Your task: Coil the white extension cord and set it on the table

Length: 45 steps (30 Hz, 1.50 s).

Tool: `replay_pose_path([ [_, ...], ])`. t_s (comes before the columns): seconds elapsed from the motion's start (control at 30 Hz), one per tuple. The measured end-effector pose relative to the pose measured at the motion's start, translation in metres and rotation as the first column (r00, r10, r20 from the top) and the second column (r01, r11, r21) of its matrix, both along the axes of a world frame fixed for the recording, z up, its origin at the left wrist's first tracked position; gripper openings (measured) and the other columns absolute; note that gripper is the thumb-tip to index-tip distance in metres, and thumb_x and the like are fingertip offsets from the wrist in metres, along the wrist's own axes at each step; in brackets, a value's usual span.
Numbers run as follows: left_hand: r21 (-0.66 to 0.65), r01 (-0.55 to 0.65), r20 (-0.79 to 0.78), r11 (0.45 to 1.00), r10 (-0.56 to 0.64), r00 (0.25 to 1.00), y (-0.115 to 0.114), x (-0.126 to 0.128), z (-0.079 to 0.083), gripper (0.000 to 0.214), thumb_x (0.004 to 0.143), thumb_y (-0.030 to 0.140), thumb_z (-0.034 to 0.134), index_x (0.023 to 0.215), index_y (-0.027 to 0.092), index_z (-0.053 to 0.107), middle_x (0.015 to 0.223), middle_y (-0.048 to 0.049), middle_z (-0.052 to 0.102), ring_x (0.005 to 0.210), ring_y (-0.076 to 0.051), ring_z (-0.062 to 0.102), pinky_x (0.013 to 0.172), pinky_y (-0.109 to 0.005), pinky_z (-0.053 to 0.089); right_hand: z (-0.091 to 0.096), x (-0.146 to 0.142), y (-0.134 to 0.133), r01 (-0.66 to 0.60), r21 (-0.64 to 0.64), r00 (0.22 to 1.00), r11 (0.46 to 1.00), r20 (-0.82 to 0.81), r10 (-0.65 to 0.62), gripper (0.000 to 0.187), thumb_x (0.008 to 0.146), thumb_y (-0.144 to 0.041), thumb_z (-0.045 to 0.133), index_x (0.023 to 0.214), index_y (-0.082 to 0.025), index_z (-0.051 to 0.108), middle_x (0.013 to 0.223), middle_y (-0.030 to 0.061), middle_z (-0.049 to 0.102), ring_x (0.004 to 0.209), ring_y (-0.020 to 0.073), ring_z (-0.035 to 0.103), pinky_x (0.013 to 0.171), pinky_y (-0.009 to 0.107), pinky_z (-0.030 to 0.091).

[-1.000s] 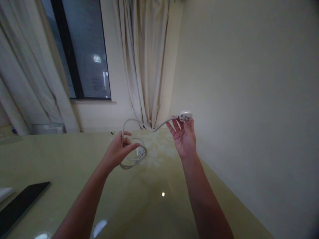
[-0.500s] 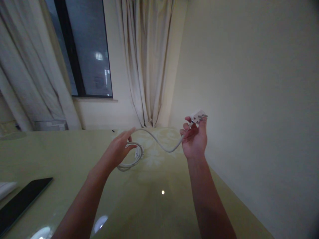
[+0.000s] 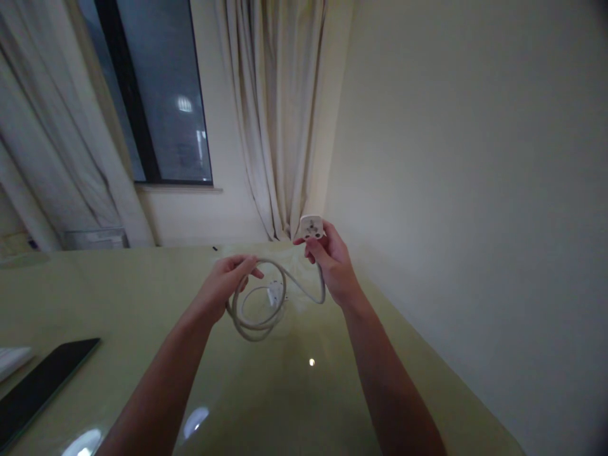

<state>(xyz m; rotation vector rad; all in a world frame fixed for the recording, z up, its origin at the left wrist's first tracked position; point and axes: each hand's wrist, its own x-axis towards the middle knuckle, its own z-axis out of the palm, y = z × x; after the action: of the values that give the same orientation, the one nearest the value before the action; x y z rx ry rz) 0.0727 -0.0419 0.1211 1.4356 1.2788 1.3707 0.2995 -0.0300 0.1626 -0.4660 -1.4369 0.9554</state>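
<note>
A pale cable [image 3: 259, 334] hangs in loops from my left hand [image 3: 228, 282], whose fingers are closed on the top of the coil. My right hand [image 3: 332, 263] grips the white plug [image 3: 311, 227] at the cable's end, its pronged face turned toward me. Between the hands the cable sags in a short curve. Behind the loops a white socket block [image 3: 275, 292] lies on the table, partly covered by the cable.
The glossy greenish table [image 3: 266, 405] meets a plain wall [image 3: 456, 190] on the right. At the left lie a flat black object [image 3: 47, 386] and a white item [image 3: 14, 361]. Curtains [image 3: 280, 114] and a window [image 3: 161, 88] stand beyond the far edge.
My right hand has moved left toward my left hand and turned the plug to face me. More of the cable now hangs in round loops below my left hand.
</note>
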Motion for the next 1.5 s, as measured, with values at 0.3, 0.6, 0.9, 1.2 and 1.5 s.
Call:
replay_pose_path([
  [0.3, -0.079, 0.105, 0.061, 0.991, -0.1, 0.993, -0.004, 0.006, 0.0, 0.052, 0.073, 0.06, 0.077, 0.101, 0.016, 0.071, 0.092, -0.0121, 0.078, 0.064, -0.016, 0.063, 0.058, -0.028, 0.047, -0.015, 0.001, 0.017, 0.262, 0.055, 0.952, 0.963, 0.148, -0.268, 0.031, 0.092, -0.043, 0.075, 0.111, -0.023, 0.062, 0.08, 0.0004, 0.076, 0.07, 0.0166, 0.068, 0.064, 0.029, 0.048],
  [0.6, -0.08, -0.013, -0.383, 0.997, -0.018, 0.924, 0.019, -0.01, -0.032, 0.037, 0.08, 0.054, 0.068, 0.093, 0.019, 0.07, 0.083, -0.0073, 0.074, 0.063, -0.019, 0.058, 0.057, -0.028, 0.039, -0.003, 0.023, 0.01, 0.413, 0.121, 0.897, 0.903, 0.117, -0.426, 0.031, 0.093, -0.044, 0.076, 0.113, -0.027, 0.058, 0.082, -0.0026, 0.074, 0.063, 0.0139, 0.061, 0.054, 0.025, 0.043],
  [0.9, -0.007, 0.025, -0.505, 1.0, -0.025, 0.863, 0.03, -0.021, -0.053, 0.005, 0.071, 0.02, 0.065, 0.073, 0.023, 0.068, 0.065, -0.0038, 0.067, 0.065, -0.022, 0.061, 0.067, -0.03, 0.043, 0.014, 0.031, -0.004, 0.265, 0.046, 0.93, 0.963, -0.276, -0.243, 0.038, 0.093, -0.047, 0.077, 0.108, -0.031, 0.047, 0.089, -0.0052, 0.075, 0.067, 0.0101, 0.067, 0.061, 0.022, 0.06],
  [1.2, 0.2, 0.147, -0.364, 0.969, -0.066, 0.929, 0.016, -0.004, -0.02, 0.031, 0.081, 0.052, 0.077, 0.083, 0.022, 0.085, 0.083, -0.0092, 0.081, 0.078, -0.027, 0.072, 0.074, -0.033, 0.053, 0.004, 0.043, 0.024, 0.252, -0.088, 0.843, 0.964, -0.469, -0.264, 0.042, 0.09, -0.046, 0.079, 0.104, -0.03, 0.043, 0.089, -0.0084, 0.074, 0.063, 0.0055, 0.065, 0.065, 0.019, 0.062],
  [1.5, 0.241, 0.053, -0.239, 0.969, 0.006, 0.971, 0.004, -0.001, -0.013, 0.039, 0.079, 0.055, 0.076, 0.072, 0.017, 0.081, 0.052, 0.0002, 0.053, 0.05, -0.012, 0.042, 0.049, -0.024, 0.028, -0.004, 0.043, 0.028, 0.559, -0.016, 0.792, 0.829, -0.284, -0.54, 0.036, 0.097, -0.043, 0.069, 0.114, -0.03, 0.04, 0.088, -0.0056, 0.071, 0.065, 0.0092, 0.062, 0.059, 0.02, 0.058],
])
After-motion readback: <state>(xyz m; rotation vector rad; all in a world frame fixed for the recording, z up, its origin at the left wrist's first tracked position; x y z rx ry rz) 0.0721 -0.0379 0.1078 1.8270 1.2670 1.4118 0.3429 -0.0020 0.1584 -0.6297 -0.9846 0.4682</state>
